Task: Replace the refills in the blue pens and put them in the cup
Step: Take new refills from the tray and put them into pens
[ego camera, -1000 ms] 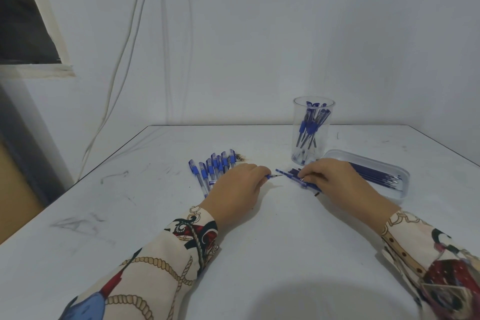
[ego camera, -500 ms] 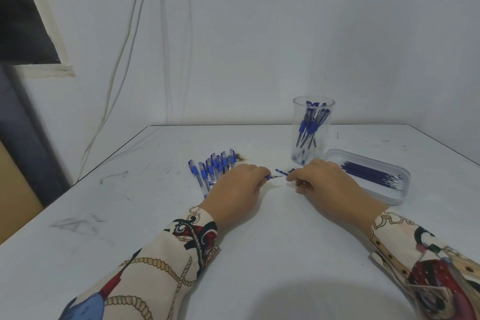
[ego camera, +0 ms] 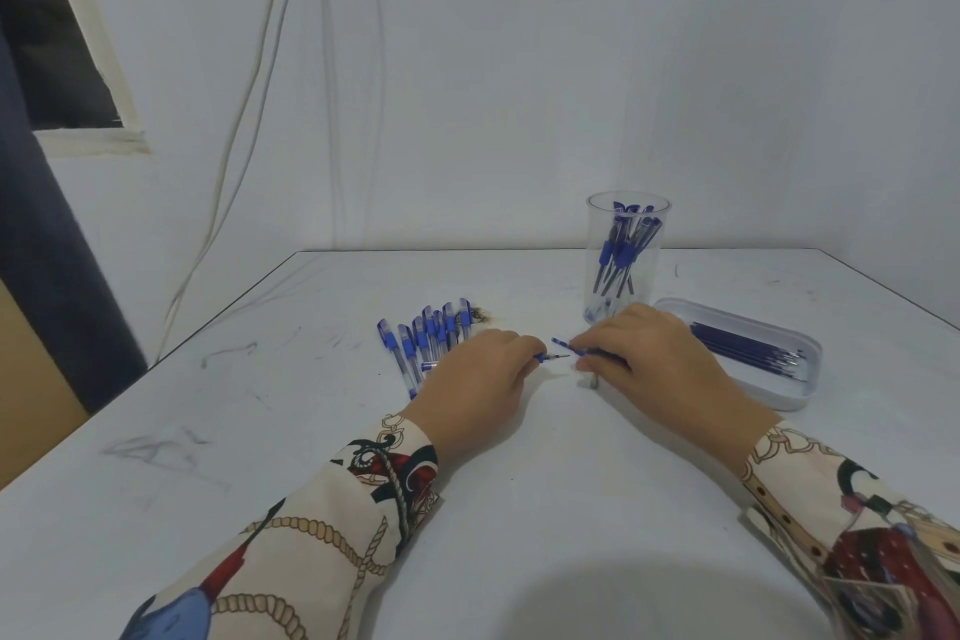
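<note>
My left hand (ego camera: 480, 379) grips a blue pen (ego camera: 551, 357) whose tip pokes out to the right past my fingers. My right hand (ego camera: 652, 361) pinches a thin blue refill (ego camera: 562, 343), its end pointing left toward that pen tip. Both hands rest on the white table (ego camera: 519, 509). A row of several capped blue pens (ego camera: 423, 340) lies just behind my left hand. A clear cup (ego camera: 627, 257) holding several blue pens stands behind my right hand. A shallow white tray (ego camera: 748, 353) of dark blue refills sits to the right.
White cables (ego camera: 244, 135) hang down the wall at the back left. The table's left edge (ego camera: 218, 322) runs diagonally, with a dark curtain beyond it. A small white bit (ego camera: 589, 382) lies under my right hand.
My right hand has slid left from the tray side with the refill, bringing it close to the pen tip in my left hand. My left hand stayed put.
</note>
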Available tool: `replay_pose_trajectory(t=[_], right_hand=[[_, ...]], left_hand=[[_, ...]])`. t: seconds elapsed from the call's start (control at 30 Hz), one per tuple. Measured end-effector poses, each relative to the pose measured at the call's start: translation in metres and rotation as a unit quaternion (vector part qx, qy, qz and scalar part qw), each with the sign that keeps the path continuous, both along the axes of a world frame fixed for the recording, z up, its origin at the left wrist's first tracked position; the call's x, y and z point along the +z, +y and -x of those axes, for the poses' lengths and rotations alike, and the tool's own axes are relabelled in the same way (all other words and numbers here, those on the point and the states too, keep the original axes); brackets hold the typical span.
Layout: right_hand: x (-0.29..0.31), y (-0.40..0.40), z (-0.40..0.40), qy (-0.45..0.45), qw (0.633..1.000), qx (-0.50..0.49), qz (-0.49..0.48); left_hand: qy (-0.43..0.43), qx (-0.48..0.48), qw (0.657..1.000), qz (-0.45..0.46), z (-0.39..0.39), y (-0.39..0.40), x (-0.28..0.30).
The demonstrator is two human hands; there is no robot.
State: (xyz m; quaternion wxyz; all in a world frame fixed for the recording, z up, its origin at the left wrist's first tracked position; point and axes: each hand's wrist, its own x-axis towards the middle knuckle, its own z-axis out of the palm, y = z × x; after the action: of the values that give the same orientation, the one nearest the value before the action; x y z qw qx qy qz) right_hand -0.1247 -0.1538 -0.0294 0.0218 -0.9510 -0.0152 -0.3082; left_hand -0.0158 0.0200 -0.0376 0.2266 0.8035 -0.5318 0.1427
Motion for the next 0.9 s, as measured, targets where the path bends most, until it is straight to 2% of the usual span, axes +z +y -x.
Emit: replay_pose_trajectory(t=[0.17,0.33,0.57,0.73,0.8,0.9], right_hand=[[-0.002,0.01,-0.003,-0.05,0.997,0.032,0.056],[-0.001,0.006,-0.002,-0.042,0.997,0.028,0.066],[0.004,-0.034,0.01,-0.034,0.993,-0.109,0.024],[0.014,-0.049,0.021,0.021,0.979,-0.202,0.007],[0.016,-0.05,0.024,0.05,0.975,-0.218,0.004],[0.016,-0.045,0.023,0.087,0.974,-0.203,-0.057]], left_hand=[[-0.009,-0.015,1.0,-0.002,0.004,-0.003,-0.001],[-0.011,-0.014,1.0,-0.006,0.003,-0.003,0.0],[0.014,0.014,1.0,-0.013,-0.017,0.004,0.005],[0.021,0.034,0.999,-0.014,-0.026,0.007,0.005],[0.021,0.039,0.999,-0.011,-0.026,0.007,0.005],[0.015,0.041,0.999,-0.013,-0.025,0.007,0.004]])
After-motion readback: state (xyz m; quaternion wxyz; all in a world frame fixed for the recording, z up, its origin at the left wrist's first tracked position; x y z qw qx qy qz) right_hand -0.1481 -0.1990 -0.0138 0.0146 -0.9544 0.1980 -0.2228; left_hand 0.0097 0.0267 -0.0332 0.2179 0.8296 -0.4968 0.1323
